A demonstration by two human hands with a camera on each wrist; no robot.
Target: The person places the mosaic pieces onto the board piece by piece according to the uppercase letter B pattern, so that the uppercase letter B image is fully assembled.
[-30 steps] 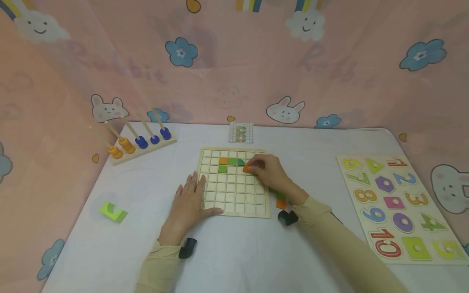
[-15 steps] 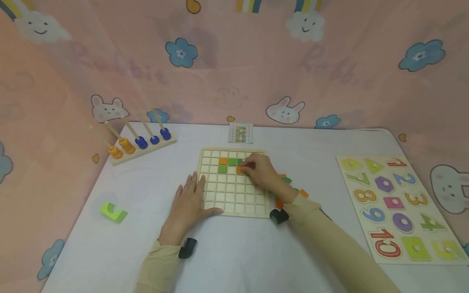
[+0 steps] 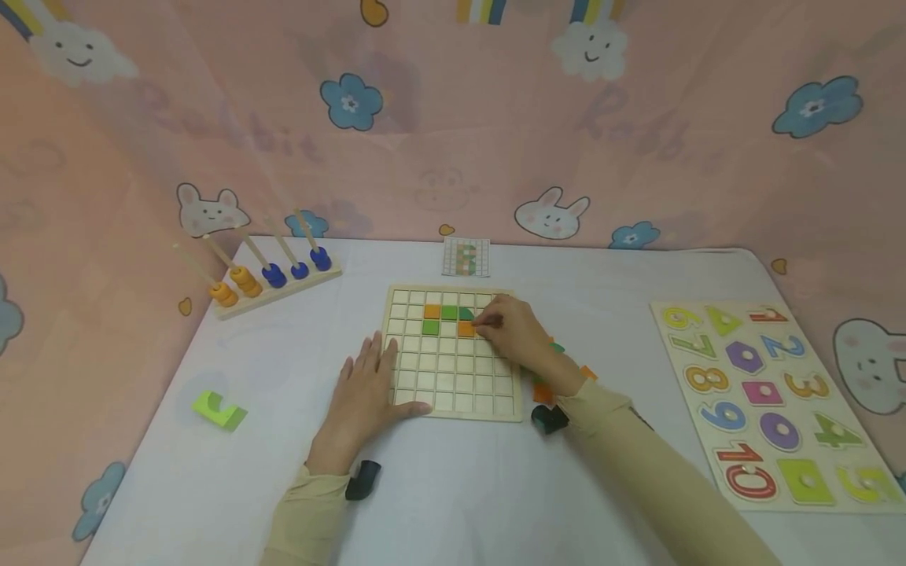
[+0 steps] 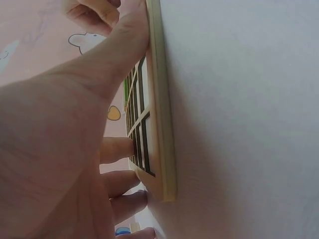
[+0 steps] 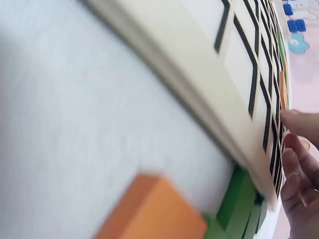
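Note:
A square wooden grid board lies flat on the table. On its upper rows sit an orange square tile, a green square tile, a dark green curved tile, a second green square and a second orange tile. My left hand rests along the board's left edge, fingers spread and thumb over the front edge, as the left wrist view confirms. My right hand hovers at the right side of the second orange tile, fingers loosely bent with nothing visible between them.
Loose orange and green blocks lie right of the board, partly under my right forearm. A pattern card lies behind the board. Left stand a bead abacus and a light green notched block; right lies a number puzzle.
My right hand carried the second orange tile left into a cell under the curved green tile, then drew slightly right, off it. The left hand stayed still.

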